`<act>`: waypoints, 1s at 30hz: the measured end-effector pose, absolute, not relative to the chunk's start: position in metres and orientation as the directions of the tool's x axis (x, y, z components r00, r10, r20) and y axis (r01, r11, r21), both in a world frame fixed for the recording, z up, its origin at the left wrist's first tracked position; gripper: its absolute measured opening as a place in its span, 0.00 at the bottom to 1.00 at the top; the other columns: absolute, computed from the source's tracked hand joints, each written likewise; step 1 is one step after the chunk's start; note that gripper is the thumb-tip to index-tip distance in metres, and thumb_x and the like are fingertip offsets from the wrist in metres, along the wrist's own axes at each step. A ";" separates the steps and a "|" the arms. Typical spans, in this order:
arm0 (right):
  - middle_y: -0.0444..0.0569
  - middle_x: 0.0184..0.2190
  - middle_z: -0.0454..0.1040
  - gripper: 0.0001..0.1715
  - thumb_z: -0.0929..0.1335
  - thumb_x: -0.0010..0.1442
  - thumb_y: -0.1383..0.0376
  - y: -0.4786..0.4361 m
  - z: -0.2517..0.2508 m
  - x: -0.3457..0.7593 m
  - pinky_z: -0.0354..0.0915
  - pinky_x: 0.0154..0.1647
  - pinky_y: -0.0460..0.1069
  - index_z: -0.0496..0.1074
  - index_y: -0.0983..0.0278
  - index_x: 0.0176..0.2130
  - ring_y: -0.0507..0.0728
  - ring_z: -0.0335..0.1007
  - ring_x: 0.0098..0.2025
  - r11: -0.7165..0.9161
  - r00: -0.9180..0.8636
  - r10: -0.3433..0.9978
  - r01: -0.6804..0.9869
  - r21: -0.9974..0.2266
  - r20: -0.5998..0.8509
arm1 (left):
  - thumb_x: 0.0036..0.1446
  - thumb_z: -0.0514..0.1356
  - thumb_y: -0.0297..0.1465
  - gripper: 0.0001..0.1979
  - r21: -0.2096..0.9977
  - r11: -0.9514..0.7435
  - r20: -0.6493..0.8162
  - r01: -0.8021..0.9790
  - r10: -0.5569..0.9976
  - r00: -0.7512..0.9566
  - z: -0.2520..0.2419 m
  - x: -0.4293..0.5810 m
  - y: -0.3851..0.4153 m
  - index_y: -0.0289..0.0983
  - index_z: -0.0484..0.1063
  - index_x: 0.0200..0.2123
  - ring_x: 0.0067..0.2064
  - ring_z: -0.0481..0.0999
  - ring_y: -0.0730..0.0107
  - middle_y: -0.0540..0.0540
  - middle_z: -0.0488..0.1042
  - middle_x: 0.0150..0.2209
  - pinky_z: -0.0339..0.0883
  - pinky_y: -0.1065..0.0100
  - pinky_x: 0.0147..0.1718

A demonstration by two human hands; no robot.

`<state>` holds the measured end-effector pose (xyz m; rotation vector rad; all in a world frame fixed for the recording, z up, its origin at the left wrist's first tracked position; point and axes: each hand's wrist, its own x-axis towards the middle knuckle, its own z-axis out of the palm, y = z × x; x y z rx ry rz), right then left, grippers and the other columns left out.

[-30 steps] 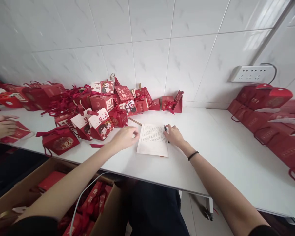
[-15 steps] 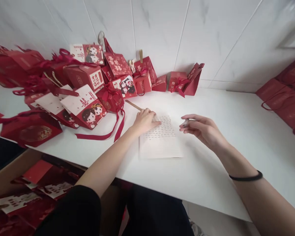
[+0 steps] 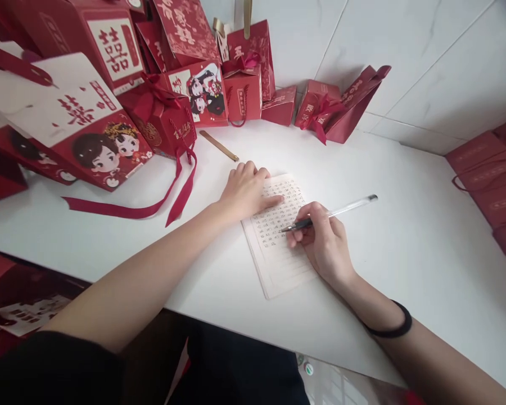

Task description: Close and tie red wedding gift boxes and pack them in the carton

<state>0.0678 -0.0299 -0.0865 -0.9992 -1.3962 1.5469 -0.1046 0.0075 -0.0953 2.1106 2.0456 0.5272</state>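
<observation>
A notebook [image 3: 278,275] with rows of handwritten characters lies tilted on the white table [image 3: 219,264]. My left hand [image 3: 248,191] rests flat across its upper left corner, fingers stretched out and the thumb over the writing. Between the thumb and fingers of my right hand [image 3: 322,242] is a clear-barrelled pen [image 3: 349,206] with a dark grip. Its tip points left, at or just above the lower written lines; I cannot tell whether it touches the paper. The right hand's edge lies over the page's right side.
Red gift boxes [image 3: 206,93] with ribbons crowd the back left. A dark red ribbon [image 3: 122,211] trails over the table. One gold strip [image 3: 219,146] lies beyond my left hand. More red bags [image 3: 489,174] stand at the far right, and a tiled wall [image 3: 430,79] rises behind.
My right hand has come down from the notebook's right side onto the page, its pen now pointing at the writing. The notebook appears turned, and the view has moved closer.
</observation>
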 end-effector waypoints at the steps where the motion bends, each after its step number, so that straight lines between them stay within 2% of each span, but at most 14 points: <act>1: 0.41 0.18 0.66 0.22 0.64 0.60 0.46 -0.029 -0.085 0.069 0.62 0.20 0.45 0.64 0.62 0.30 0.49 0.62 0.18 -0.049 -0.388 0.921 -0.022 -0.999 -0.036 | 0.49 0.61 0.48 0.28 0.349 -0.055 0.144 0.935 0.990 0.005 -0.095 -0.105 0.008 0.36 0.68 0.48 0.50 0.62 0.51 0.41 0.64 0.43 0.56 0.55 0.50; 3: 0.42 0.21 0.68 0.19 0.68 0.57 0.50 -0.027 -0.081 0.072 0.60 0.19 0.44 0.65 0.63 0.30 0.48 0.61 0.19 0.026 -0.372 0.928 0.093 -0.995 -0.010 | 0.49 0.61 0.48 0.28 0.349 -0.055 0.146 0.936 0.989 0.004 -0.095 -0.104 0.008 0.36 0.68 0.47 0.50 0.62 0.51 0.41 0.64 0.43 0.56 0.55 0.50; 5: 0.40 0.20 0.66 0.17 0.72 0.53 0.56 -0.027 -0.078 0.073 0.56 0.18 0.43 0.64 0.63 0.27 0.47 0.58 0.18 0.126 -0.298 0.953 0.236 -0.963 0.052 | 0.49 0.61 0.48 0.27 0.348 -0.053 0.139 0.936 0.990 0.004 -0.094 -0.104 0.008 0.36 0.68 0.47 0.50 0.63 0.51 0.41 0.64 0.42 0.56 0.54 0.50; 7: 0.39 0.17 0.63 0.17 0.71 0.53 0.59 -0.029 -0.077 0.073 0.55 0.18 0.43 0.62 0.63 0.23 0.47 0.56 0.19 0.192 -0.262 0.960 0.359 -0.913 0.099 | 0.49 0.61 0.48 0.27 0.350 -0.050 0.126 0.936 0.992 0.006 -0.092 -0.103 0.008 0.36 0.67 0.46 0.50 0.63 0.51 0.42 0.63 0.42 0.56 0.54 0.50; 10: 0.38 0.16 0.59 0.17 0.68 0.54 0.61 -0.034 -0.078 0.072 0.54 0.18 0.43 0.59 0.63 0.20 0.47 0.53 0.19 0.229 -0.299 0.950 0.463 -0.856 0.092 | 0.48 0.62 0.48 0.27 0.364 -0.043 0.115 0.930 0.993 0.000 -0.090 -0.103 0.008 0.36 0.67 0.46 0.50 0.63 0.50 0.43 0.63 0.41 0.56 0.52 0.50; 16: 0.38 0.15 0.56 0.17 0.67 0.51 0.65 -0.035 -0.082 0.071 0.50 0.18 0.43 0.56 0.63 0.18 0.47 0.50 0.19 0.290 -0.334 0.933 0.485 -0.825 0.132 | 0.47 0.64 0.46 0.25 0.409 -0.035 0.113 0.912 0.993 -0.012 -0.090 -0.102 0.007 0.37 0.66 0.44 0.51 0.62 0.49 0.43 0.62 0.40 0.54 0.49 0.52; 30: 0.37 0.14 0.52 0.17 0.65 0.49 0.68 -0.034 -0.080 0.069 0.48 0.18 0.43 0.52 0.62 0.17 0.47 0.47 0.19 0.281 -0.324 0.939 0.526 -0.803 0.116 | 0.48 0.63 0.47 0.26 0.402 -0.044 0.115 0.914 0.993 -0.003 -0.090 -0.103 0.007 0.37 0.66 0.45 0.51 0.62 0.48 0.43 0.63 0.41 0.55 0.49 0.52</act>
